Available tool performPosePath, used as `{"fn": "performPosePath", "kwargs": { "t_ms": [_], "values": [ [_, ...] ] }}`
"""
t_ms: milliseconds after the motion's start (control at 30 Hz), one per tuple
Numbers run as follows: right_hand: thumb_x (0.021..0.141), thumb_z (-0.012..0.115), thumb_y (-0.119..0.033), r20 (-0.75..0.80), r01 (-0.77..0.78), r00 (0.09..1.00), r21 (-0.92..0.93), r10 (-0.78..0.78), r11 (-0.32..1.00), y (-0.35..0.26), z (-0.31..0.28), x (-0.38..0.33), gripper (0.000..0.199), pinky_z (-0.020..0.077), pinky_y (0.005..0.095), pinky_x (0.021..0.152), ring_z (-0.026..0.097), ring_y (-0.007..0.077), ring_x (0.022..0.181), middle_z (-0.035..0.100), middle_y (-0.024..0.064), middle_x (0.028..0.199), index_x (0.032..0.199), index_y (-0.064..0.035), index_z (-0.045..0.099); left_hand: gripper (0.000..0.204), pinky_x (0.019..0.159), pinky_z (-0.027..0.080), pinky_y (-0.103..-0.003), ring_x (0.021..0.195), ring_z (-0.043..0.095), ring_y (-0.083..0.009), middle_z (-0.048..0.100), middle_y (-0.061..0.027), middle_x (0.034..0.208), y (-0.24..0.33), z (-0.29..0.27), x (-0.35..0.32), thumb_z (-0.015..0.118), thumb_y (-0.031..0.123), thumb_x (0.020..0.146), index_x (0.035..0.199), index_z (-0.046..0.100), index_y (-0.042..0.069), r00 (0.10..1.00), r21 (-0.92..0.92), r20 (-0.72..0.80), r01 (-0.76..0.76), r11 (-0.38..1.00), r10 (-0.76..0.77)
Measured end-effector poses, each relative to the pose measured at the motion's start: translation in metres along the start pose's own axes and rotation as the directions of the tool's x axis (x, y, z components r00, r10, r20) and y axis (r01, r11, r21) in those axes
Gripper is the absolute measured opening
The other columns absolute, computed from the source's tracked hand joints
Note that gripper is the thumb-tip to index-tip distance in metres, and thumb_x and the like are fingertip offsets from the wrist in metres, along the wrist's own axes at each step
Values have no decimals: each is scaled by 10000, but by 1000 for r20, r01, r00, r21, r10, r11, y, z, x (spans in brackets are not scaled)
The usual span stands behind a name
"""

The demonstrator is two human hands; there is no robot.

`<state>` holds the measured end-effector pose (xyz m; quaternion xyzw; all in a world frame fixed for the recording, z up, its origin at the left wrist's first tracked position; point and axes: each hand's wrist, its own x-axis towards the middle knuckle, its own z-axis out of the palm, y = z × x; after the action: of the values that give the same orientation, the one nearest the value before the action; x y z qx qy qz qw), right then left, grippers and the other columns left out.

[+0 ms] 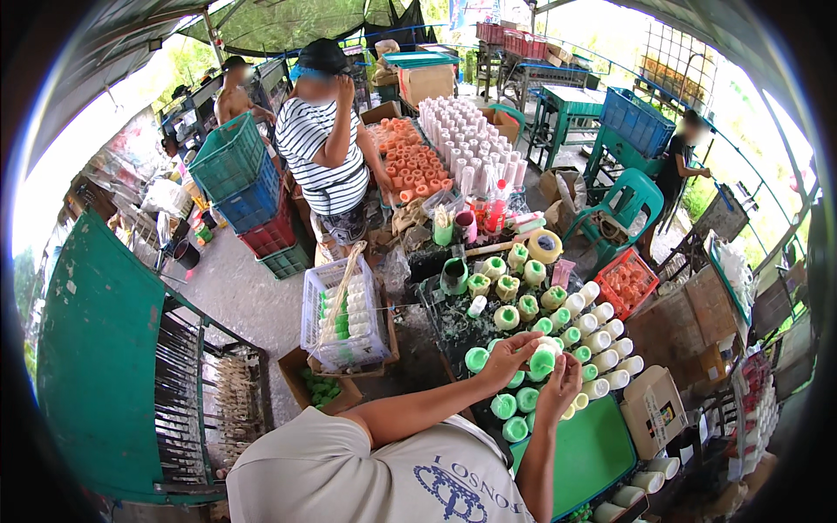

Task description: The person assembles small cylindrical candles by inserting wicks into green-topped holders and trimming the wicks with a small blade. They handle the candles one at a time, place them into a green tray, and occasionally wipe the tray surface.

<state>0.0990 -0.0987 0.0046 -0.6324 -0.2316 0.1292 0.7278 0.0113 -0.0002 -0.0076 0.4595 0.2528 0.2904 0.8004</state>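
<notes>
Gripping one green-topped candle (pixel 544 358) between both hands, left hand (pixel 510 356) and right hand (pixel 561 383) clasped around it above the crowded worktop (pixel 593 453).

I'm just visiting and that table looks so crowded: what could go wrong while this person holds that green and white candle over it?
1. The left hand and right hand hold a green and white cylinder candle above tightly packed standing candles; a slip might topple several.
2. The white candles at the table's edge could roll off if bumped.
</notes>
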Motion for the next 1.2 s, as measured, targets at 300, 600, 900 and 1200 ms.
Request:
{"fn": "performPosePath", "kwargs": {
  "t_ms": [300, 600, 900, 1200],
  "values": [
    [1098, 596, -187, -19, 20, 1000, -25, -20, 999, 15, -4, 0, 205, 479, 254, 788, 594, 103, 881, 644, 41, 951, 1067, 9, 648, 394, 686, 510, -183, 795, 615, -4, 709, 64, 979, -6, 5, 0, 630, 348, 1087, 1344, 709, 61, 996, -18, -75, -40, 999, 38],
    [1071, 640, -167, 151, -288, 957, 441, 246, 850, 2, -2, 2, 160, 525, 248, 867, 657, 121, 1001, 658, 40, 1106, 1157, -35, 609, 491, 1051, 529, -332, 1236, 639, -153, 654, -63, 1377, -12, -4, 5, 647, 292, 1073, 1511, 533, 102, 988, -435, 129, 133, 891, -85],
    [1056, 647, -108, 55, -77, 996, 118, 71, 990, 22, -8, 4, 98, 481, 238, 776, 590, 77, 883, 653, -3, 965, 1088, -17, 667, 362, 940, 546, -261, 1044, 672, -101, 734, -46, 1213, -18, -12, 14, 608, 215, 1098, 1401, 661, 24, 989, 88, 21, -146, 985, 145],
    [1124, 555, -221, -38, -56, 998, -98, 52, 994, 32, -4, 0, 236, 458, 233, 765, 532, 71, 858, 624, -2, 946, 1093, 4, 618, 304, 739, 557, -278, 840, 679, -100, 736, -61, 977, -9, 2, 18, 528, 229, 1136, 1136, 724, -4, 974, 273, -57, -197, 942, 220]
  ]
}}
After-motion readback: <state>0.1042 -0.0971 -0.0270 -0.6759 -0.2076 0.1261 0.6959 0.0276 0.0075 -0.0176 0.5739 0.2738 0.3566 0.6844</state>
